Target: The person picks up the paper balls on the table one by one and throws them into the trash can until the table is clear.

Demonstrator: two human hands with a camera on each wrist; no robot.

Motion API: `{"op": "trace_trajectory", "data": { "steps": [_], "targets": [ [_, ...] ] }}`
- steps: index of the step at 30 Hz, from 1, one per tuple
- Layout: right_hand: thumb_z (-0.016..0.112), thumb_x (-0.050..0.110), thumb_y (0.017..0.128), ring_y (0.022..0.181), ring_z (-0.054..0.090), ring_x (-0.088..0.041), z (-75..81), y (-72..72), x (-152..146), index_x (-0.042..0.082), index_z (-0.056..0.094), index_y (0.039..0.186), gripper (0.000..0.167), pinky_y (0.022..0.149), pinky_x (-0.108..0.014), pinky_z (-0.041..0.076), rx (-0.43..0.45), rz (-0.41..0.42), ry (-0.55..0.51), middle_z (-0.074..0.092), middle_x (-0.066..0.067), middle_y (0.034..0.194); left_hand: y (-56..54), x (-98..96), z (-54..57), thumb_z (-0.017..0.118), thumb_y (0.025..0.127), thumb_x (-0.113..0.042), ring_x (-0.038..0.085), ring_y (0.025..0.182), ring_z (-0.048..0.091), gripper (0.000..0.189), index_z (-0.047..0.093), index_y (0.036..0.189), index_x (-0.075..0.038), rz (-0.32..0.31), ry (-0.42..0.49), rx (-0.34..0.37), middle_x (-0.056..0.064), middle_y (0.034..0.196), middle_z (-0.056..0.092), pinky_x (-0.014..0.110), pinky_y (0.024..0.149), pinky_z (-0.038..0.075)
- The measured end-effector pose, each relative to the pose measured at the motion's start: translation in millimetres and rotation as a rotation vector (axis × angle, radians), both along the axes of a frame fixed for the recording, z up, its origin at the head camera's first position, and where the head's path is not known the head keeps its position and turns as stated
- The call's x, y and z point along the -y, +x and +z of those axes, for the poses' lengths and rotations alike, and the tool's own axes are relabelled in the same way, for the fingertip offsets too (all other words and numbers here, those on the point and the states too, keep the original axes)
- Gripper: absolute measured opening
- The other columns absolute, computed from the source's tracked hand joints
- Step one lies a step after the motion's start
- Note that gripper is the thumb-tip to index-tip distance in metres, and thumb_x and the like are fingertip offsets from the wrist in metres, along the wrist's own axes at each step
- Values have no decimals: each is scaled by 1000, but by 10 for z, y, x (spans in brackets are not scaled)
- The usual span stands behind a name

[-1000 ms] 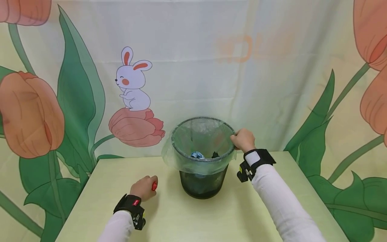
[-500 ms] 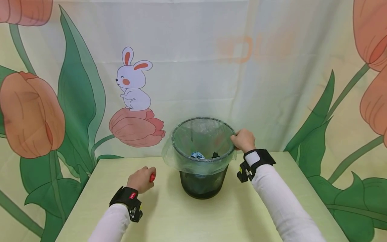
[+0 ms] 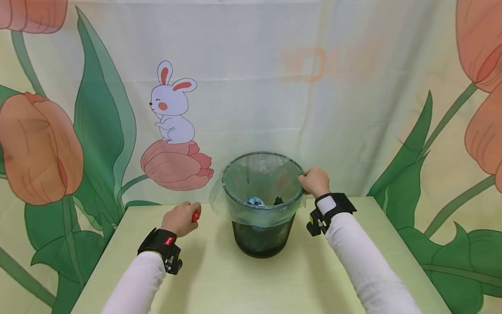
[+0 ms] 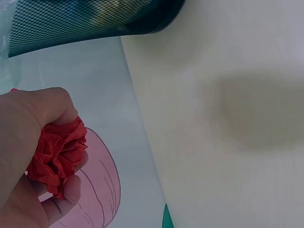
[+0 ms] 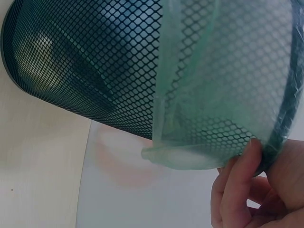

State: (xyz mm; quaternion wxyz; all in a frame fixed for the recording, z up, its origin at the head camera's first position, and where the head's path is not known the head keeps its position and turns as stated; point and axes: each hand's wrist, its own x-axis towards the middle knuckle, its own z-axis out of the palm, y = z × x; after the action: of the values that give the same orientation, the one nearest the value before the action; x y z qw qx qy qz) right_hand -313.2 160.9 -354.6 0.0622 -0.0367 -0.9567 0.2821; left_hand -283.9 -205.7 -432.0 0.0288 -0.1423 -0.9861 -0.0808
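A dark mesh trash can stands upright on the table, lined with a translucent green trash bag folded over its rim. My right hand grips the can's rim at the right, fingers outside over the bag in the right wrist view. Left of the can, above the table, my left hand holds a crumpled red paper ball between thumb and fingers; in the head view only a bit of the red shows. Inside the can lie a crumpled blue piece and a small black piece.
The pale yellow-green table ends at a hanging cloth backdrop printed with tulips and a rabbit, close behind the can. Both wrists wear black straps with small cameras.
My left hand has risen and moved slightly left and away from me, still holding the red paper ball. The right hand and the trash can have stayed in place.
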Motion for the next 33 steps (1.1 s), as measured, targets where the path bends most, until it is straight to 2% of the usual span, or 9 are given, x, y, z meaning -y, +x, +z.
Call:
{"op": "trace_trajectory", "data": {
  "steps": [4, 11, 16, 26, 33],
  "targets": [
    [48, 8, 84, 47, 58, -19, 6, -4, 0, 16, 30, 45, 44, 38, -18, 19, -5, -1, 3, 35, 2, 39, -20, -35, 94, 74, 73, -11, 21, 69, 49, 25, 55, 90, -14, -9, 9, -9, 5, 78, 51, 33, 55, 47],
    [49, 8, 84, 42, 54, -14, 5, -7, 18, 16, 30, 44, 45, 37, -18, 20, -14, 2, 0, 36, 3, 39, -54, -67, 234, 74, 73, -11, 21, 68, 48, 24, 54, 87, -14, -42, 9, -55, 5, 76, 50, 31, 53, 44],
    [48, 8, 84, 42, 54, -14, 12, -3, 22, 16, 29, 45, 44, 37, -18, 20, -13, 8, -2, 35, 3, 39, -78, -78, 376, 74, 72, -10, 21, 69, 49, 24, 56, 88, -13, -57, 4, -84, 5, 77, 51, 32, 54, 46],
    [48, 9, 86, 42, 53, -14, 23, 6, 13, 17, 29, 45, 45, 38, -19, 18, -4, 5, 3, 35, 3, 38, -158, -135, 640, 76, 70, -9, 23, 70, 52, 27, 56, 87, -14, -112, -18, -191, 7, 81, 56, 36, 57, 51],
    [48, 9, 86, 43, 53, -14, 15, 20, 9, 17, 29, 45, 45, 39, -19, 19, -7, 4, 2, 33, 3, 39, -190, -198, 816, 75, 72, -10, 23, 72, 54, 27, 60, 94, -13, -122, -34, -218, 7, 82, 55, 37, 59, 52]
  ]
}}
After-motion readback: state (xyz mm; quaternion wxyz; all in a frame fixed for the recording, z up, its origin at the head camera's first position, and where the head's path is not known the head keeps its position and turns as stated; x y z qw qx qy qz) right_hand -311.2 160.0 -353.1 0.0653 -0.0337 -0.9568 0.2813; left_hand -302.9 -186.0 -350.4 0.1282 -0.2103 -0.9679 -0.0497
